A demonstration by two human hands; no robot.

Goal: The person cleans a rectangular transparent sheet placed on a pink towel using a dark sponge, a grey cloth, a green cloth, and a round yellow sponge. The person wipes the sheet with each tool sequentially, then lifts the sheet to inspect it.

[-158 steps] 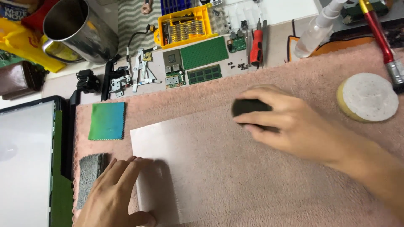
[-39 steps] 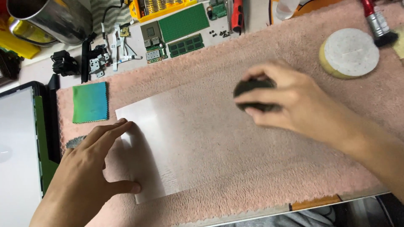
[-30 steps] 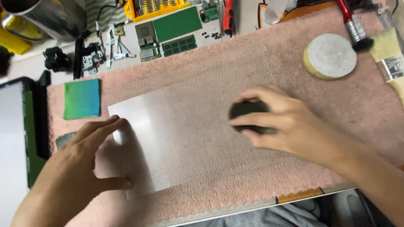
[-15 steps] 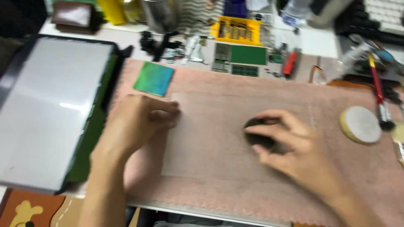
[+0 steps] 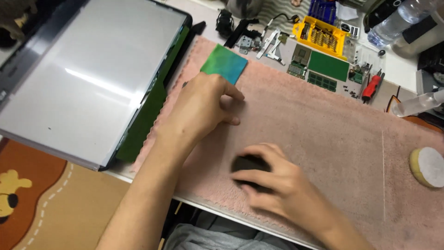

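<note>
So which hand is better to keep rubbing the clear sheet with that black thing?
The right hand, probably: it grips the black pad on the clear sheet. The left hand lies flat near the green card, pinning the sheet.

dark pad [image 5: 249, 165]: mostly covered by the right hand [image 5: 277, 185]; its shape and make cannot be told.
clear sheet [image 5: 351, 153]: nearly invisible on the pink towel [image 5: 323, 115]; only its right edge shows as a thin line.
left hand [image 5: 201, 104]: hides the sheet's left corner.
water bottle [image 5: 397, 21]: cut off by the top edge.
screwdriver bit case [image 5: 321, 34]: bits too small to tell apart.
round sponge [image 5: 428, 166]: clipped by the right edge.
</note>
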